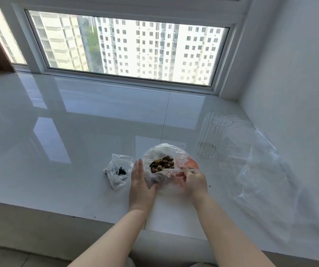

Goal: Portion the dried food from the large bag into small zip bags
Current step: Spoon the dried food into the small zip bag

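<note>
On the white sill (77,132), both hands at the large bag (164,151), right hand (194,182) pinching its rim

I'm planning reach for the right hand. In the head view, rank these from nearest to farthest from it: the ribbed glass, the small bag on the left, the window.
From the right hand:
1. Ribbed glass, beyond it, to the right.
2. Small bag, past the left hand.
3. Window, far back.

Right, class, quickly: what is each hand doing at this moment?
Left hand: open, fingers straight, flat against the side of the food bag.
Right hand: fingers curled, pinching a small zip bag at its top edge.
</note>
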